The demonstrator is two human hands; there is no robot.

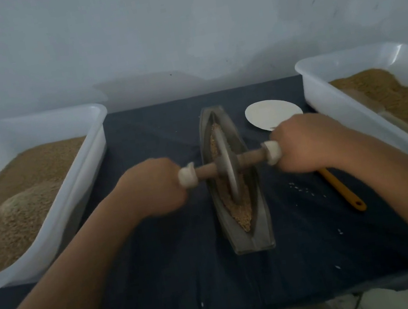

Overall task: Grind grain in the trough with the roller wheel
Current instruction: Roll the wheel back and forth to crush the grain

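A grey boat-shaped trough [260, 223] lies lengthwise in the middle of the dark cloth, with brown grain [243, 212] along its groove. The metal roller wheel [227, 162] stands upright in the groove near the trough's middle, on a wooden axle with white end caps. My left hand [155, 187] grips the left axle handle. My right hand [307, 143] grips the right handle. Both fists hide the handle ends.
A white tub [83, 172] of grain and ground meal stands at the left, another white tub [331, 110] of grain at the right. A white plate [270, 114] and an orange-handled spoon [341, 188] lie right of the trough. Loose grains dot the cloth [165, 283].
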